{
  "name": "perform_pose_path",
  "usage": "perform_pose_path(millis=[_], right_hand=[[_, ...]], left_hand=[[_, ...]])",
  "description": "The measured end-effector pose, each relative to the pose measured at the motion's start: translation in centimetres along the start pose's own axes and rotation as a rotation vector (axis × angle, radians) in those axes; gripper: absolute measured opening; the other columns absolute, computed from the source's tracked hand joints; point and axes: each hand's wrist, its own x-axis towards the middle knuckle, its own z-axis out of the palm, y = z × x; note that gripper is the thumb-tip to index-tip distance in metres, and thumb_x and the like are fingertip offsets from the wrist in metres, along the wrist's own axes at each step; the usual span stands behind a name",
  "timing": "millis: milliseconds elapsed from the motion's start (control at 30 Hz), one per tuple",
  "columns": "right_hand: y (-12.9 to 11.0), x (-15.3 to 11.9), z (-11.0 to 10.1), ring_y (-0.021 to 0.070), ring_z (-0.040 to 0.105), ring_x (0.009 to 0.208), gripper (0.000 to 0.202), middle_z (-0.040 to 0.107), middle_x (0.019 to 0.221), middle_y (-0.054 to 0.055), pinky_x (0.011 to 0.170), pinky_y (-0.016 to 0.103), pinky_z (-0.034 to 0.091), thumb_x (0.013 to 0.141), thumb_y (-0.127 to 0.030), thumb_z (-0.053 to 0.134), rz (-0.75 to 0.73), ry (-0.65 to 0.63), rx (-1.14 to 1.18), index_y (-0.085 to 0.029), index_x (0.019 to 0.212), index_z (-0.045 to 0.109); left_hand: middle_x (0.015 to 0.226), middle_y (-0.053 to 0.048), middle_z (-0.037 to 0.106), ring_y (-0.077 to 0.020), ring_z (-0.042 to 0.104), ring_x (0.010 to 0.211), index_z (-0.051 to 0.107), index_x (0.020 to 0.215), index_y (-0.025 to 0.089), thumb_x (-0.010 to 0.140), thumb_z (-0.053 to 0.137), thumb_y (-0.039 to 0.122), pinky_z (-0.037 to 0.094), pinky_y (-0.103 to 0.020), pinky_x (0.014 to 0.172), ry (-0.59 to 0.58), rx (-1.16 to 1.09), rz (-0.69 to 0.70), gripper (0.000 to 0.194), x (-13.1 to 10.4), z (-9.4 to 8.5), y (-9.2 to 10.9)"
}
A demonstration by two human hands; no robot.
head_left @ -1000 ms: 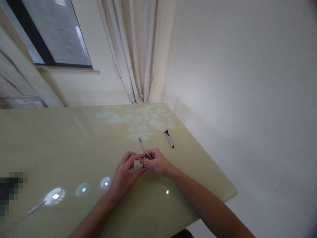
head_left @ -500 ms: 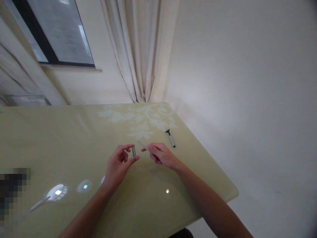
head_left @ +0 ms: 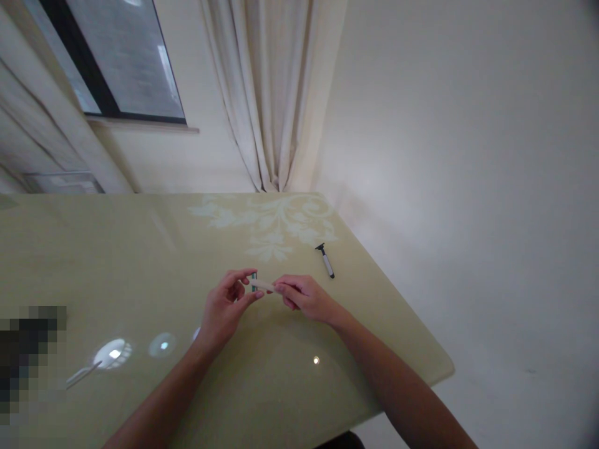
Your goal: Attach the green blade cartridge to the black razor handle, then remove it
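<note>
Between the thumb and forefinger of my left hand (head_left: pixel 228 302) a small green and dark piece (head_left: pixel 253 282) is pinched upright by its two ends. My right hand (head_left: pixel 304 297) is closed on a thin whitish stick (head_left: pixel 263 285), which points left. The stick's tip is at the green piece, overlapping it in view; whether they touch I cannot tell. Beyond my right hand a razor (head_left: pixel 327 262) with a black head and a grey handle lies on the table.
The glossy pale table (head_left: pixel 281 386) has a white floral pattern near its far corner. A thin white stick-like item (head_left: pixel 83 374) lies at the left, beside a pixelated dark area (head_left: pixel 28 349). A wall (head_left: pixel 468 187), curtains (head_left: pixel 266 93) and a window stand behind.
The whitish stick in my right hand has swung down and left, so its tip now meets the green piece in view. My left hand keeps its pinch. The view has shifted slightly.
</note>
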Motion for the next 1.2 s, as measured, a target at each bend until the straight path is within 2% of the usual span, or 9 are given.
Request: perform_pose_path(millis=[133,267,433,567,700,833,967,1100,1200], right_hand=[[-0.1,0.0,0.0,0.0104,0.046,0.057,0.043,0.053,0.062,-0.004,0.060,0.023,0.036,0.106,-0.050,0.050,-0.006,0.047,-0.032,-0.015,0.098,0.073],[0.2,0.0,-0.1,0.0100,0.044,0.055,0.042,0.053,0.062,-0.004,0.058,0.023,0.036,0.106,-0.050,0.051,0.008,-0.037,0.021,-0.015,0.104,0.074],[0.9,0.1,-0.5,0.0094,0.042,0.054,0.043,0.052,0.061,-0.004,0.055,0.022,0.033,0.105,-0.051,0.054,0.033,0.006,0.044,-0.014,0.107,0.075],[1.0,0.1,-0.6,0.0092,0.042,0.053,0.044,0.054,0.062,-0.004,0.055,0.022,0.033,0.105,-0.051,0.054,0.029,-0.061,0.045,-0.014,0.107,0.077],[0.8,0.1,-0.6,0.0093,0.042,0.054,0.047,0.052,0.061,-0.004,0.055,0.022,0.032,0.105,-0.052,0.053,0.021,0.005,-0.007,-0.013,0.106,0.079],[0.6,0.1,-0.6,0.0095,0.040,0.054,0.048,0.050,0.062,-0.004,0.055,0.022,0.032,0.104,-0.054,0.053,0.034,-0.074,0.020,-0.013,0.110,0.079],[0.5,0.1,-0.6,0.0100,0.039,0.055,0.051,0.046,0.061,-0.004,0.054,0.023,0.031,0.104,-0.056,0.052,0.047,0.000,-0.002,-0.013,0.106,0.080],[0.6,0.3,-0.5,0.0096,0.038,0.054,0.049,0.047,0.060,-0.004,0.054,0.023,0.030,0.104,-0.054,0.052,0.047,-0.053,-0.039,-0.013,0.105,0.081],[0.8,0.5,-0.4,0.0094,0.039,0.054,0.050,0.045,0.060,-0.004,0.055,0.023,0.029,0.105,-0.052,0.052,0.033,0.007,-0.091,-0.013,0.099,0.081]], left_hand=[[0.087,0.003,0.056,-0.0088,0.047,0.061,0.076,0.114,0.025,0.074,0.086,0.040,0.041,-0.023,0.058,0.003,0.009,0.005,0.044,0.0,-0.1,0.1],[0.087,0.003,0.056,-0.0091,0.048,0.062,0.076,0.114,0.025,0.074,0.086,0.039,0.041,-0.023,0.059,0.008,0.005,0.010,0.043,0.1,-0.1,0.3],[0.086,0.003,0.056,-0.0091,0.047,0.061,0.077,0.113,0.025,0.074,0.086,0.039,0.040,-0.023,0.058,0.005,0.011,0.023,0.042,0.1,-0.1,0.4],[0.086,0.003,0.057,-0.0091,0.047,0.061,0.076,0.113,0.025,0.074,0.086,0.040,0.040,-0.023,0.058,0.008,0.012,0.018,0.043,0.1,-0.3,0.2],[0.086,0.003,0.057,-0.0093,0.047,0.061,0.077,0.112,0.025,0.074,0.086,0.040,0.040,-0.023,0.058,0.023,0.016,0.008,0.043,0.3,-0.4,0.1],[0.086,0.002,0.058,-0.0099,0.048,0.062,0.077,0.113,0.025,0.074,0.085,0.039,0.041,-0.024,0.059,0.004,0.020,0.025,0.042,0.3,-0.4,0.3],[0.086,0.003,0.057,-0.0099,0.047,0.061,0.077,0.112,0.026,0.074,0.085,0.040,0.041,-0.024,0.058,0.003,0.050,0.034,0.040,0.2,-0.4,0.6],[0.086,0.002,0.057,-0.0102,0.047,0.061,0.077,0.112,0.025,0.075,0.085,0.041,0.041,-0.024,0.058,0.016,0.064,0.040,0.042,0.3,-0.5,0.5],[0.085,0.003,0.057,-0.0100,0.047,0.061,0.077,0.112,0.025,0.074,0.085,0.042,0.041,-0.024,0.058,0.021,0.066,0.038,0.042,0.4,-0.6,0.3]])
